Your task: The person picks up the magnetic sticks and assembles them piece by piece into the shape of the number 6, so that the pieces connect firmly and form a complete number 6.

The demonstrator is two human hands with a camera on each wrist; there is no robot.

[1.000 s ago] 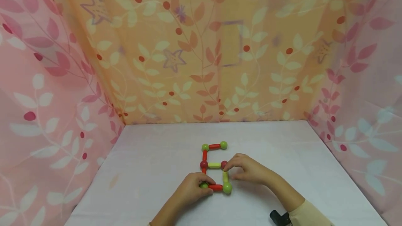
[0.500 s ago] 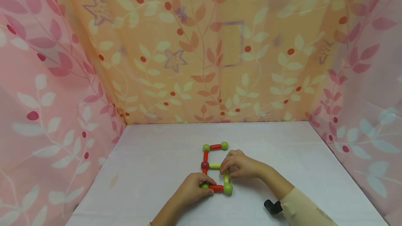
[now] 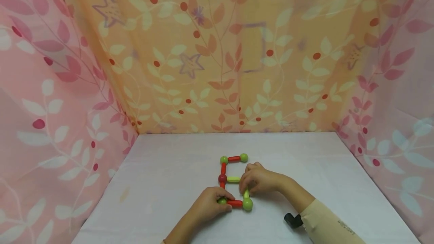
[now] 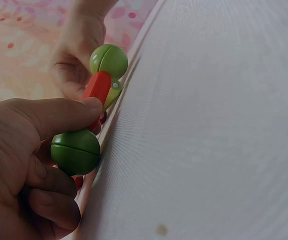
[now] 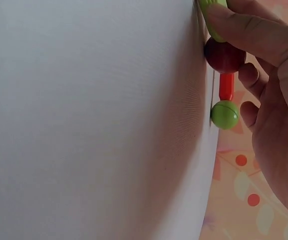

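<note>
A figure of toy magnetic rods and balls lies on the white tabletop. My left hand holds its near left corner: in the left wrist view the thumb lies on a red rod, fingers curled beside a green ball. My right hand pinches a yellow-green rod next to a dark red ball, which the hand hides in the head view. That rod runs towards the near right green ball; a silver end shows in the left wrist view, and I cannot tell whether it touches.
Farther back, a red rod joins two green balls, the right one at the figure's far end. Another dark red ball sits mid-left. A black device is by the right sleeve. Patterned cloth walls the table's back and sides.
My right hand has shifted slightly left over the dark red ball, covering it, and its fingers have closed on the yellow-green rod. The left hand stays in place.
</note>
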